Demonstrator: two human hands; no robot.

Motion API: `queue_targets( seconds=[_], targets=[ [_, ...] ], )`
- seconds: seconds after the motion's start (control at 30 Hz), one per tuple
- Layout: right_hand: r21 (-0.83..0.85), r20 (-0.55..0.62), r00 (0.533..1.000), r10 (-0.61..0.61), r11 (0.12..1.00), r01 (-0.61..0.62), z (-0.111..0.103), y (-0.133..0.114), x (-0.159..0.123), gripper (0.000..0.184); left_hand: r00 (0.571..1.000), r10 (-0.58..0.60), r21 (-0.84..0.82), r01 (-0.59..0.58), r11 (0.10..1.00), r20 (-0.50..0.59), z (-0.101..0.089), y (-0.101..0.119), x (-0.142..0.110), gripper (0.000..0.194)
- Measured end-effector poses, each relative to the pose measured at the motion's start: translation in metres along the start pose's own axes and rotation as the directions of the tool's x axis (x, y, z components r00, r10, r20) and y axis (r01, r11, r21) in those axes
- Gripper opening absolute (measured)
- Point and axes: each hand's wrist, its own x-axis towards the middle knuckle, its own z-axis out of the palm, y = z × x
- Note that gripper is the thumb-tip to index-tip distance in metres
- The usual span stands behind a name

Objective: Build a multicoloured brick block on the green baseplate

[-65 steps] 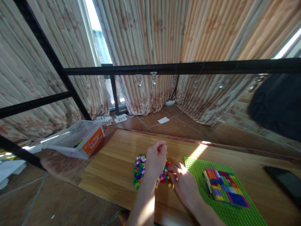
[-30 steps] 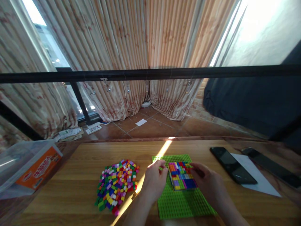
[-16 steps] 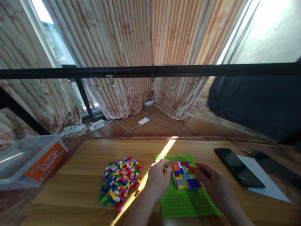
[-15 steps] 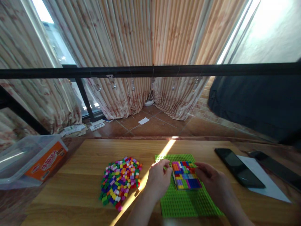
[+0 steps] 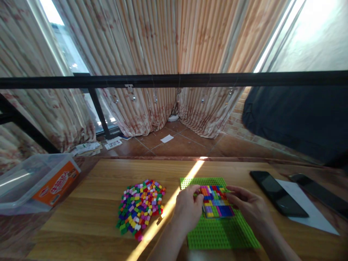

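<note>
A small square panel of colourful building blocks (image 5: 216,203), with a dark blue patch in its near right corner, is over the green studded baseplate (image 5: 217,236). My left hand (image 5: 189,206) is closed at the panel's left edge, thumb and forefinger near the far left corner. On the opposite side, my right hand (image 5: 248,206) has its fingers and thumb pinched at the right edge, near the far corner. Whether the panel rests on the baseplate or is slightly raised, I cannot tell. Left of my left hand lies a loose pile of small coloured blocks (image 5: 141,204).
A clear plastic box (image 5: 24,188) with an orange label stands left of the wooden table (image 5: 89,203). To the right, a black phone (image 5: 278,194) overlaps a white sheet (image 5: 317,214), beside another dark phone (image 5: 320,192). A black bar (image 5: 163,80) crosses beyond the table.
The whole view has shifted very slightly. Both hands stay at the panel's two sides; my left thumb and fingers sit a little differently on its edge.
</note>
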Motion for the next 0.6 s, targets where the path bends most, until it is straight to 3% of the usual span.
queue_targets(
  seconds=[0.33,0.43,0.53,0.6],
  targets=[
    [0.047,0.021,0.999,0.024,0.999,-0.025,0.001,-0.01,-0.004,0.055,1.0,0.023,-0.007,-0.023,1.0,-0.021,0.005,-0.005,-0.002,0.031],
    [0.031,-0.078,0.997,0.013,0.999,-0.011,-0.002,-0.016,-0.007,0.054,1.0,0.016,-0.003,-0.016,1.0,-0.006,0.002,-0.003,-0.002,0.031],
    [0.02,-0.222,0.973,-0.066,0.997,0.072,-0.003,-0.022,-0.012,0.049,1.0,0.004,0.011,-0.004,1.0,-0.018,-0.005,-0.001,0.0,0.03],
    [-0.006,-0.252,0.957,-0.144,0.989,0.147,0.001,-0.023,-0.017,0.045,0.999,-0.004,0.01,0.005,1.0,-0.053,-0.011,-0.001,0.002,0.029]
  ],
)
